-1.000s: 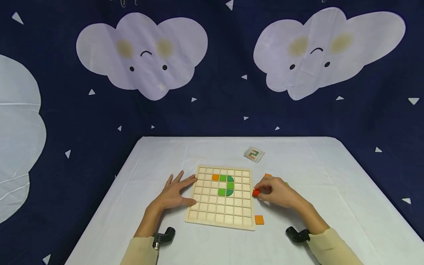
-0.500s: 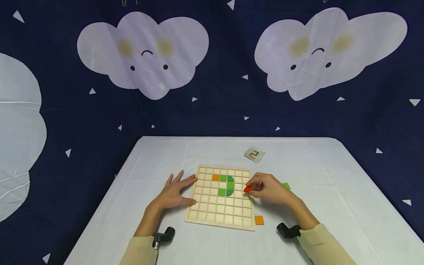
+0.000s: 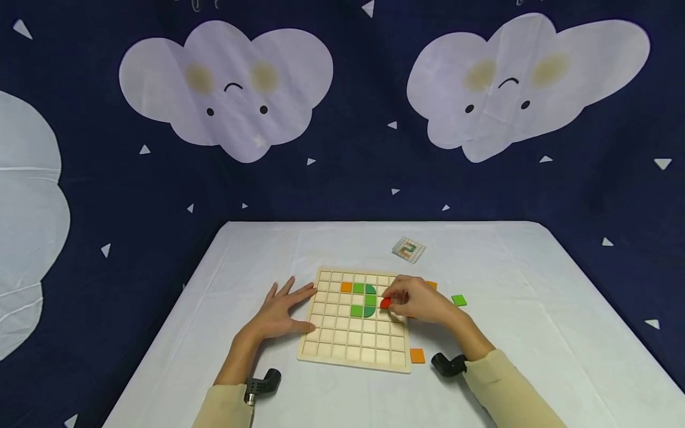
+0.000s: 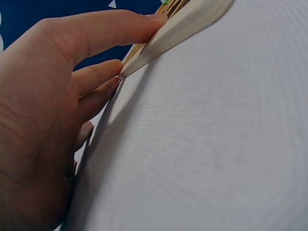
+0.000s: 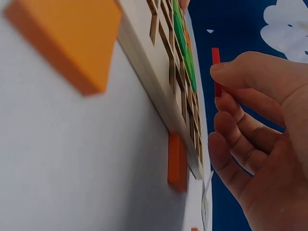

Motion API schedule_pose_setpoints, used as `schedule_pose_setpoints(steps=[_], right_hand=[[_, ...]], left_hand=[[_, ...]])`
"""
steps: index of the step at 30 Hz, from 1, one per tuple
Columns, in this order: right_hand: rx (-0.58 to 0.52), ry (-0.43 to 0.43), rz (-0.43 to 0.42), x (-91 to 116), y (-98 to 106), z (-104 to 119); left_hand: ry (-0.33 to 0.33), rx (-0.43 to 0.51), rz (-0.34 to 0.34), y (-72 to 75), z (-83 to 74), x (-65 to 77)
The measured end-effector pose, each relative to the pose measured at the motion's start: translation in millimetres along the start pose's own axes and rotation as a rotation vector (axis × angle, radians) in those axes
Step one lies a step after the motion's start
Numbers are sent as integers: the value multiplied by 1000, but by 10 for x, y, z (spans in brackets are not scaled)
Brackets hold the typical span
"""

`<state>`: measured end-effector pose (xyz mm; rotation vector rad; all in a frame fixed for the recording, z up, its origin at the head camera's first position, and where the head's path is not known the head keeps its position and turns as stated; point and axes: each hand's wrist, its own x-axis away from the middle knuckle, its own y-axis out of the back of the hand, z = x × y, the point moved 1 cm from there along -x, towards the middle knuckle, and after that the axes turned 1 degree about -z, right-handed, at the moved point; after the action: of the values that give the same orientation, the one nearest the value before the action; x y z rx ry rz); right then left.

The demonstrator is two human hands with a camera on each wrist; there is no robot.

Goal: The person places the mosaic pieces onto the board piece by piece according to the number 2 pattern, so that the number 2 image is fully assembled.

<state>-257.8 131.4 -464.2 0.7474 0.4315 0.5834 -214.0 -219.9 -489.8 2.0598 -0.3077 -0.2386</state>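
A square wooden grid board [image 3: 353, 340] lies on the table. Set in its cells are an orange square tile [image 3: 346, 288], several light green square tiles [image 3: 370, 300] and two dark green rounded tiles [image 3: 370, 311]. My left hand [image 3: 275, 315] rests at the board's left edge, fingers spread, fingertips and thumb touching the frame. Over the right part of the grid, my right hand [image 3: 421, 299] pinches a red tile with a curved edge [image 3: 385, 303] between thumb and fingers. Seen edge-on in the right wrist view, the red tile [image 5: 216, 72] is held above the board.
Right of the board lie a light green tile [image 3: 459, 300], an orange tile [image 3: 431, 285] partly behind the right hand, and another orange tile [image 3: 417, 356] near the lower right corner. A small pattern card [image 3: 409, 249] lies beyond the board.
My right hand has carried the red tile leftward from beside the board to over its grid, uncovering the loose green tile. The left hand keeps its place at the board's edge.
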Motion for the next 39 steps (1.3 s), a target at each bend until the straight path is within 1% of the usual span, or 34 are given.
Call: schedule_pose_setpoints(steps=[4, 10, 16, 20, 28, 39], right_hand=[[5, 29, 10, -66, -53, 24], [-4, 31, 35, -151, -112, 77], [31, 61, 65, -213, -182, 131], [30, 73, 81, -248, -217, 158], [54, 88, 99, -349, -260, 172], [73, 101, 117, -433, -299, 257]], left_hand=[[1, -1, -2, -2, -1, 4], [10, -4, -3, -21, 14, 9], [11, 2, -13, -48, 50, 28], [21, 10, -12, -64, 61, 32], [25, 5, -15, -59, 40, 24], [26, -12, -18, -59, 30, -6]])
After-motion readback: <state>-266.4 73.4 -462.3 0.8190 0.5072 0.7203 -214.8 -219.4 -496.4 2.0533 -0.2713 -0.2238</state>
